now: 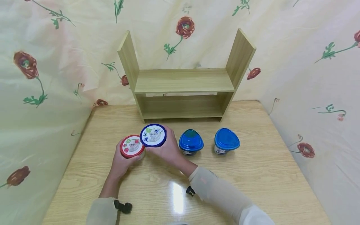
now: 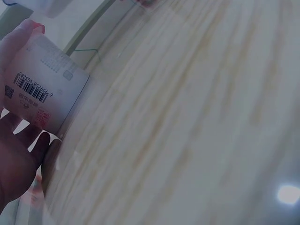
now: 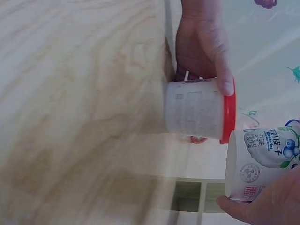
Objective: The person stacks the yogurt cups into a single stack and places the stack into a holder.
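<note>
Shelf (image 1: pixel 182 82) boards bare; two blue-lidded cups (image 1: pixel 191 142) block right approach.

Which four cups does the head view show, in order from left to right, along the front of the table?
Red-lidded cup → dark-blue-rimmed cup → blue-lidded cup → second blue-lidded cup.

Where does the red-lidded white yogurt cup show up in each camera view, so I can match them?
Head: red-lidded white yogurt cup left of centre on the wooden table, gripped by the left hand.
Left wrist: upper left, its barcoded side filling the corner, in the hand.
Right wrist: right of centre, lying sideways in the picture, red rim to the right.
Shared landmark: the pale wood-grain tabletop.
</note>
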The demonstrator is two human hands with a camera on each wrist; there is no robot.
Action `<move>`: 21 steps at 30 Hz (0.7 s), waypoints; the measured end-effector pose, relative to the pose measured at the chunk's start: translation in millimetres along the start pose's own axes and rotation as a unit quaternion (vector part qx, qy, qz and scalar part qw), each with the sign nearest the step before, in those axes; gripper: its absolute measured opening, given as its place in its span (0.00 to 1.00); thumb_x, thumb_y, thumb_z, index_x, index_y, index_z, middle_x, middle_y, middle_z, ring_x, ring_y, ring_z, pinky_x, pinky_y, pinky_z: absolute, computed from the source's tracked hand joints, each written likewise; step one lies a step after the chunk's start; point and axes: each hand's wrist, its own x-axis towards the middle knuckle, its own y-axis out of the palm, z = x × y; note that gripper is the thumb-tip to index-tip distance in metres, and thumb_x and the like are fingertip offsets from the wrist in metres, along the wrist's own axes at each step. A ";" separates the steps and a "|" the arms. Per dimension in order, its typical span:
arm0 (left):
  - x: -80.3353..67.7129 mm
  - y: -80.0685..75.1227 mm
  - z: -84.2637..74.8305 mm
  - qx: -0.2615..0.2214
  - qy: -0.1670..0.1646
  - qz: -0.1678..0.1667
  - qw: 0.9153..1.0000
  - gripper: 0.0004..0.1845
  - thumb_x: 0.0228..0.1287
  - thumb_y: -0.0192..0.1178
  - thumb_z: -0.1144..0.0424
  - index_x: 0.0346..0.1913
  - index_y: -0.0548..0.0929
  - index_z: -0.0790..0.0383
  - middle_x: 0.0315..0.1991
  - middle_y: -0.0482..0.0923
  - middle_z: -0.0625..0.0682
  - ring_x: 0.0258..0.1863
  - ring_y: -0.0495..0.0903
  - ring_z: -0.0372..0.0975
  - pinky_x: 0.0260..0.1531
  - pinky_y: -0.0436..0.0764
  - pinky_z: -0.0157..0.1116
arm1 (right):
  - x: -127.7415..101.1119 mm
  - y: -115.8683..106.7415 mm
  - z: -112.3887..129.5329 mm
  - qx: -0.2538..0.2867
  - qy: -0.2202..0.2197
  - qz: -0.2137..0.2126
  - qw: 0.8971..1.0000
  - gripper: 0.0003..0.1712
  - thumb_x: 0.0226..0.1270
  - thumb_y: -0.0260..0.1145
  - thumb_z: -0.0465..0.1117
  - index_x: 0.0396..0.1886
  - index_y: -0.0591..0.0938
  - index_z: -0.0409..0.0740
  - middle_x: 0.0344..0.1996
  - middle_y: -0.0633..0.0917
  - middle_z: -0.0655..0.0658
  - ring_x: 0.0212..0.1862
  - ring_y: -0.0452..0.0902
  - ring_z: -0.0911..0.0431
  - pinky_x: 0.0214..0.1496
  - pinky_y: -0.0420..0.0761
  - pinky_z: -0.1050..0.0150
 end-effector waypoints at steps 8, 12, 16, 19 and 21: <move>1.3 -0.8 1.2 0.001 0.005 0.006 1.000 0.60 0.40 0.78 0.50 0.74 0.48 0.49 0.68 0.58 0.52 0.66 0.59 0.47 0.61 0.66 0.50 | 5.6 7.5 14.0 0.015 -0.043 -0.002 0.999 0.61 0.37 0.81 0.59 0.69 0.57 0.57 0.59 0.67 0.54 0.59 0.66 0.56 0.57 0.74 0.55; 1.9 -1.6 1.1 0.001 0.009 0.012 1.000 0.60 0.41 0.77 0.50 0.74 0.48 0.50 0.68 0.58 0.53 0.65 0.60 0.48 0.61 0.67 0.50 | 7.3 14.4 21.0 0.022 -0.057 0.004 0.998 0.60 0.36 0.81 0.58 0.69 0.58 0.55 0.58 0.68 0.54 0.57 0.68 0.58 0.56 0.74 0.58; 2.2 -2.3 1.9 0.001 0.013 0.017 1.000 0.59 0.42 0.77 0.50 0.73 0.48 0.49 0.68 0.59 0.53 0.64 0.62 0.48 0.59 0.68 0.50 | 9.1 23.7 27.2 0.018 -0.070 0.011 0.997 0.60 0.35 0.81 0.59 0.68 0.59 0.54 0.57 0.68 0.55 0.56 0.68 0.59 0.55 0.75 0.59; 2.4 -2.6 3.3 -0.001 0.020 0.024 1.000 0.58 0.44 0.76 0.51 0.74 0.47 0.48 0.68 0.58 0.52 0.64 0.62 0.48 0.59 0.69 0.50 | 10.5 31.9 31.8 0.014 -0.074 0.017 0.997 0.60 0.35 0.81 0.60 0.69 0.59 0.55 0.56 0.68 0.55 0.55 0.68 0.59 0.53 0.76 0.58; 2.3 -2.6 3.8 -0.008 0.028 0.025 0.999 0.58 0.45 0.76 0.53 0.73 0.47 0.46 0.68 0.58 0.52 0.64 0.63 0.48 0.59 0.68 0.50 | 11.8 37.6 34.4 0.017 -0.078 0.023 0.997 0.61 0.34 0.82 0.59 0.69 0.59 0.56 0.57 0.68 0.55 0.55 0.68 0.58 0.53 0.76 0.58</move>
